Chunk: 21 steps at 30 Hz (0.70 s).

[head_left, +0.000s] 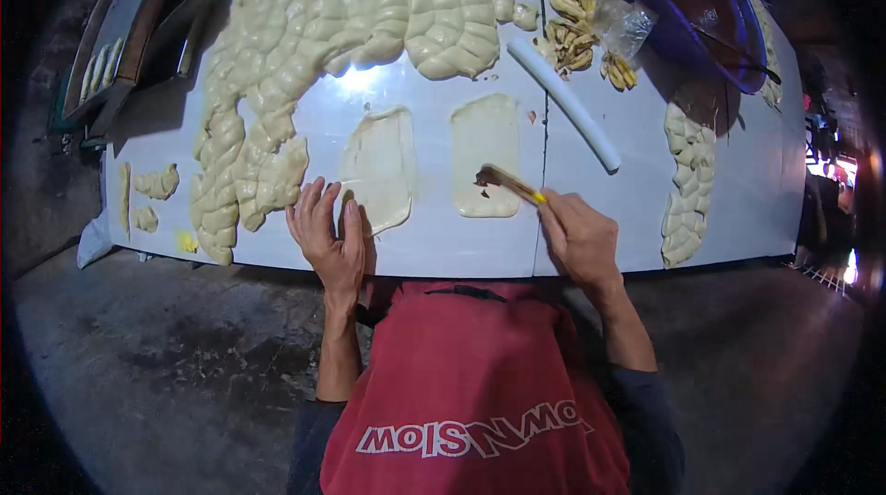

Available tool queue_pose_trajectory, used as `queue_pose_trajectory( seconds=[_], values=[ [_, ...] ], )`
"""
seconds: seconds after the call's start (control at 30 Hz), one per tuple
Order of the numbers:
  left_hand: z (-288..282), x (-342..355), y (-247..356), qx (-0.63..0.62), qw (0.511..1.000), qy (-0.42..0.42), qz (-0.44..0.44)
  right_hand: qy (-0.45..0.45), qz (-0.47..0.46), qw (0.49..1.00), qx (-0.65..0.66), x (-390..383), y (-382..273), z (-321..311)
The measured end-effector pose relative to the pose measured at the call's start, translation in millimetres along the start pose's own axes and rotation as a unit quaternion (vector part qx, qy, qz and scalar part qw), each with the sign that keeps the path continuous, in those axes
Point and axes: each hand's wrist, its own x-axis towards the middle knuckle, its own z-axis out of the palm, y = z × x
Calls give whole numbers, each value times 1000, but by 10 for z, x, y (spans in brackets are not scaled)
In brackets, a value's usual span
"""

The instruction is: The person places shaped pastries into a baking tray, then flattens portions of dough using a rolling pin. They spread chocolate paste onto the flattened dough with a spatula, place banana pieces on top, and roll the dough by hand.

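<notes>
My right hand (580,235) is closed around a narrow brown spreading tool (513,184) with a yellow part near my fingers. Its dark tip touches a flat rectangle of rolled dough (485,126), where a few dabs of brown paste (484,190) lie. My left hand (330,235) holds nothing, its fingers apart at the lower left edge of a second, more slanted dough sheet (380,163). Past the right-hand sheet, a smooth white rolling pin (563,106) lies diagonally on the white tabletop (434,250).
Many joined dough lumps (314,29) spread over the table's left and far side. At the right lies a strip of dough pieces (688,190). A purple basin (683,24) of brown filling stands far right, beside pale yellow pieces (568,34) and a clear plastic bag (623,23). Trays (125,20) stand far left.
</notes>
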Motion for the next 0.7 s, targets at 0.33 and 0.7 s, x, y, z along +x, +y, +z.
queue_pose_trajectory(
  seconds=[0.33, 0.7],
  values=[
    [-30, -32, 41, 21, 1000, 1, -4, -39, 20, 999, 16, -79, -45, -90],
    [-74, -72, 25, 57, 998, -33, -3, -157, 246, 925, 245, -9, 101, -153]
  ],
)
